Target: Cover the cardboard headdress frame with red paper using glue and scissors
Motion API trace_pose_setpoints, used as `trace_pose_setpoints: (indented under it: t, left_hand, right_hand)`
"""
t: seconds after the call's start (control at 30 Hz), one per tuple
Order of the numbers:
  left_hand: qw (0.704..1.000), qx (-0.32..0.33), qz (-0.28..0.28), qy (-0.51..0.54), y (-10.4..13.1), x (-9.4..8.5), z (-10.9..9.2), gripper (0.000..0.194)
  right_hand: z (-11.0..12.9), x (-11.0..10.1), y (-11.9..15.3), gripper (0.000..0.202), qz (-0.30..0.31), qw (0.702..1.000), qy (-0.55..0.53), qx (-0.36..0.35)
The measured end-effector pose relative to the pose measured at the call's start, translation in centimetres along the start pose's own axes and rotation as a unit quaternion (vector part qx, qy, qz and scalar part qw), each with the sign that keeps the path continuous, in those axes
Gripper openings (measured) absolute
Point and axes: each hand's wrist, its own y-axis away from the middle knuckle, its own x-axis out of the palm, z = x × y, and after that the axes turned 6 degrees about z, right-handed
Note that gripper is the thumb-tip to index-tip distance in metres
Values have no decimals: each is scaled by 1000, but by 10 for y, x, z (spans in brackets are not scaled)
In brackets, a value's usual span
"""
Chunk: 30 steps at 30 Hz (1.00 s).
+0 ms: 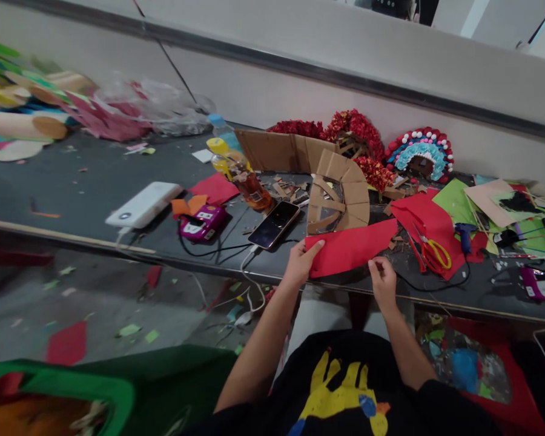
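A strip of red paper (349, 247) is held at the table's front edge, its left end between the thumb and fingers of my left hand (301, 261). My right hand (384, 280) has its fingers curled and pinched at the strip's lower right edge. Right behind the strip lies a curved cardboard arch (352, 200) with crossed cardboard strips inside it. A black smartphone (275, 224) with a white cable plugged in rests left of the arch. To the right, yellow-handled scissors (437, 253) lie on more red paper (424, 212), beside a blue glue gun (465, 237).
Left are a drink bottle (249, 181), a purple device (204, 223) and a white power bank (144, 204). Decorated arches (421, 148) lean on the wall. Plastic bags (163, 109) sit at the back left. A green bin (172, 381) stands below; paper scraps litter table and floor.
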Motion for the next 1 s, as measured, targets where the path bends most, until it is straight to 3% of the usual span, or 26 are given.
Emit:
trace_pose_setpoints:
  t: [0.13,0.3,0.47,0.77,1.0]
  left_hand:
    - [999,-3,-7,35,15,20,2,49]
    - [998,-12,8,59,34,46,8,49]
    - [998,-10,20,65,46,60,17,48]
    - [996,-5,29,79,57,68,24,41]
    - [994,-9,36,101,60,72,25,38]
  right_hand:
    - [-9,0,5,35,-46,971,-210,109]
    - [-3,2,6,41,-10,900,-394,189]
    - [7,0,9,41,-55,898,-402,173]
    - [4,-3,19,46,-130,897,-390,161]
    - [6,-5,22,44,-136,900,-388,149]
